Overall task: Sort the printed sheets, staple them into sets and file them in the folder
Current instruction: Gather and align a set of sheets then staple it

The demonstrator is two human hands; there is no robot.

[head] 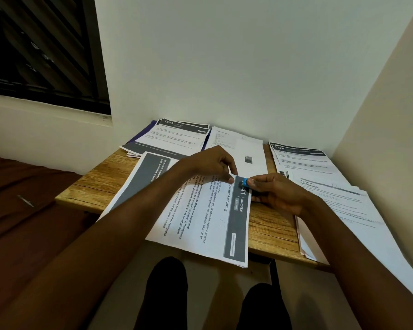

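Stapling step on Kitchen set (196, 210), centre worktop (270, 225). Right hand (275, 195) curled round small blue stapler (244, 183), clamped on sheet corner at 12 o'clock of set. Left hand (212, 166) pinching same corner, thumb pressing paper flat. Best done by squaring edges first, keeping stapler clear of heading text, squeezing once, firmly. Other stacks at 11 (174, 139), 12 (239, 148) and 3 o'clock (320, 177); purple folder (142, 134), likely, under 11 o'clock stack.

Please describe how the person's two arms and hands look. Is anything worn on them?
Both forearms are bare up to the picture's lower edge: no sleeves show. The left hand and the right hand wear no gloves, and no watch, bracelet or ring can be seen. The fingernails are short and plain.
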